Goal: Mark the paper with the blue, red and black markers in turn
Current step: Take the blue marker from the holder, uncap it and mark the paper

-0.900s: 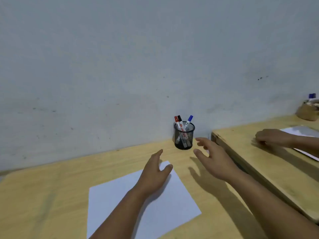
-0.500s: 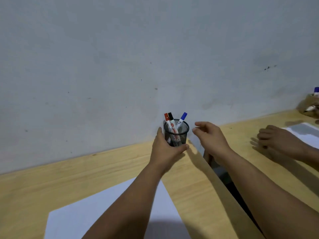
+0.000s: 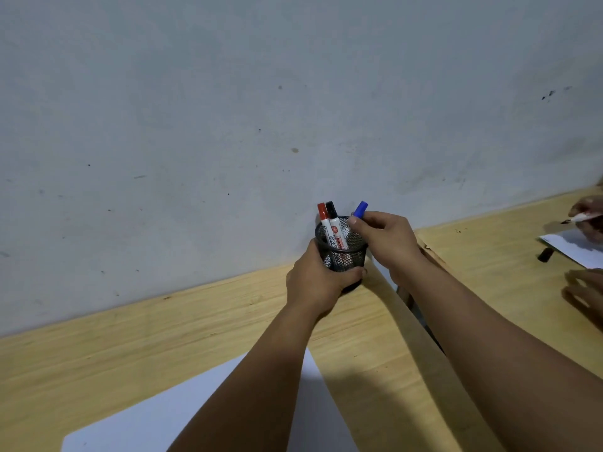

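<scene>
A black mesh pen cup (image 3: 342, 254) stands at the back of the wooden desk (image 3: 163, 337), close to the wall. My left hand (image 3: 318, 282) wraps around its lower half. In the cup stand a red-capped marker (image 3: 323, 216) and a black-capped marker (image 3: 332, 215), side by side. My right hand (image 3: 388, 243) pinches the blue-capped marker (image 3: 360, 209) just below its cap, at the cup's right rim. The white paper (image 3: 156, 419) lies near me at the lower left, partly under my left forearm.
A grey wall rises right behind the cup. A second desk (image 3: 489, 256) adjoins on the right across a narrow gap. There, another person's hands (image 3: 587, 216) hold a marker over another sheet (image 3: 574, 246), with a black cap (image 3: 545, 255) lying beside it.
My left hand left the paper and closed around the cup. My right hand moved in from the right and pinched the blue marker. The view tilted up toward the wall.
</scene>
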